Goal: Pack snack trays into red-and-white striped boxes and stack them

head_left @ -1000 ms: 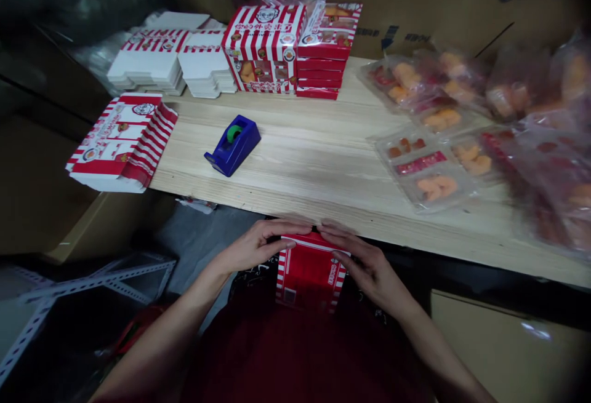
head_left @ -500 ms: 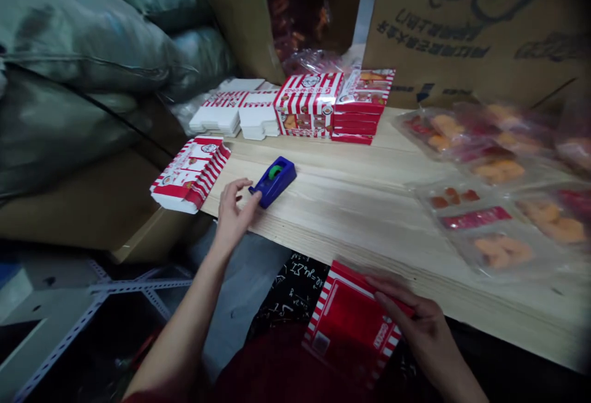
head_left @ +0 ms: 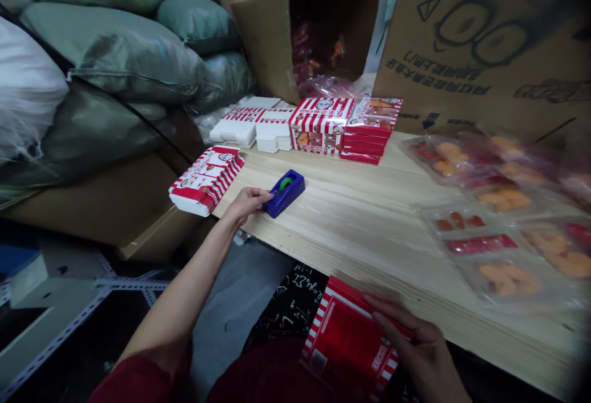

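Note:
A blue tape dispenser (head_left: 287, 195) with a green-cored roll stands near the table's front edge. My left hand (head_left: 250, 202) reaches to its front end, thumb and forefinger pinched together at the cutter on the tape's end; the clear tape itself is hardly visible. Low over my lap, my right hand (head_left: 418, 335) grips a red carton (head_left: 347, 335) with striped white edges, thumb on its face and fingers along its upper side. The carton's lower part drops towards the bottom of the view.
A stack of striped cartons (head_left: 207, 180) lies left of the dispenser, with more flat cartons (head_left: 272, 125) behind. Clear food trays (head_left: 484, 243) cover the table's right side. Large cardboard boxes (head_left: 263, 40) stand at the back; stuffed sacks (head_left: 120, 52) pile up at left.
My left hand's fingers have closed from spread to a pinch at the dispenser's front. My right hand still holds the red carton in its place. The view has shifted slightly.

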A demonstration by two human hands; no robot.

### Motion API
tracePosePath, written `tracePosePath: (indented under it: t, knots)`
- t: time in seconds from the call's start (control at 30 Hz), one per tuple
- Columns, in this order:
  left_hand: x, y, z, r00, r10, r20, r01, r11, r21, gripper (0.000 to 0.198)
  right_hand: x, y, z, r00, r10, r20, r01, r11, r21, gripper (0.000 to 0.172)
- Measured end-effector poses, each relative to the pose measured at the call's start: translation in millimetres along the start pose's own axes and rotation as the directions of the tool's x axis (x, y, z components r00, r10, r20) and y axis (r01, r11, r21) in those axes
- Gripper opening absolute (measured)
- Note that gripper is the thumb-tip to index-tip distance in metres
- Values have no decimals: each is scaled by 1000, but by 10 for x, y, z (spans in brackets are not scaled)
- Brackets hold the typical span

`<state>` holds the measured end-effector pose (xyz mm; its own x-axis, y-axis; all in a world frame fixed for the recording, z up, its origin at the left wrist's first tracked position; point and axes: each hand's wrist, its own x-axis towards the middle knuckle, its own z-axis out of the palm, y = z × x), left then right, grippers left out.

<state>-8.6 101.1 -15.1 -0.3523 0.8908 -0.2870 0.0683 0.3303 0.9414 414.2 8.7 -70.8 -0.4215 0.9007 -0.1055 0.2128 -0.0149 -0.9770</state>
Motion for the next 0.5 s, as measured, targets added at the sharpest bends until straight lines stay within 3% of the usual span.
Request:
tracePosePath:
  t: [0.33, 0.43, 0.5]
  knots:
    - [-249, -168, -24, 998, 35, -46, -48, 951, -305, 31, 113, -97, 34, 998, -14, -59, 10, 998, -66, 28]
    - [-287, -321, 16, 995, 53, -87, -77, 953, -294, 33, 75, -149, -74, 984, 37, -172, -41, 999, -22, 32]
    - [-286, -437, 42, 988, 69, -137, -103, 961, -256, 33, 28, -263, -174, 957, -32, -288, 22, 999, -37, 38]
